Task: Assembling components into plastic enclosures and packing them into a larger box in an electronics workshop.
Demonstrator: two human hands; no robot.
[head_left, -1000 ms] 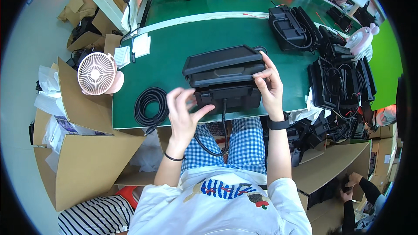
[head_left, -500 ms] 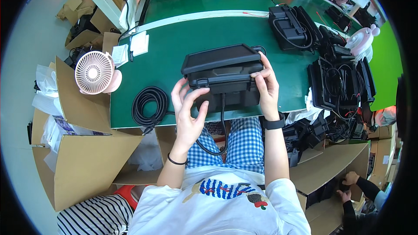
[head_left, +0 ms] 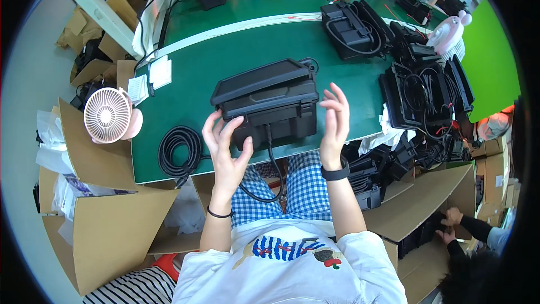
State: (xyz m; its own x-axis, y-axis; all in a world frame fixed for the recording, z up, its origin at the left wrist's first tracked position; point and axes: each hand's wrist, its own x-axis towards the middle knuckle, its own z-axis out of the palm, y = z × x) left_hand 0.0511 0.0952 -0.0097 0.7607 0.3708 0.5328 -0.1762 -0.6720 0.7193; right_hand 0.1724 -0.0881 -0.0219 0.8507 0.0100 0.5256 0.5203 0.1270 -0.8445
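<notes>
A black plastic case (head_left: pixel 275 110) with a latched front rests near the front edge of the green table. Its top panel (head_left: pixel 261 81) lies tilted, higher at the far right. My left hand (head_left: pixel 225 143) grips the case's front left corner, fingers and thumb around the latch area. Just off the right end of the case, my right hand (head_left: pixel 334 121) is raised with its fingers apart, holding nothing. A black cable (head_left: pixel 272 160) runs down from the case front over my lap. Left of my left hand lies a coiled black corrugated hose (head_left: pixel 163 155).
Several black cases with cables (head_left: pixel 424 98) crowd the table's right side. A pink fan (head_left: pixel 107 115) stands at the left beside cardboard boxes (head_left: pixel 118 231). Paper slips (head_left: pixel 160 72) lie at the back left. At the lower right, another person's hands (head_left: pixel 450 222) reach into a carton.
My right hand has let go of the case's right end and moved slightly away, opening. The left hand stays on the case. The whole view has shifted a little.
</notes>
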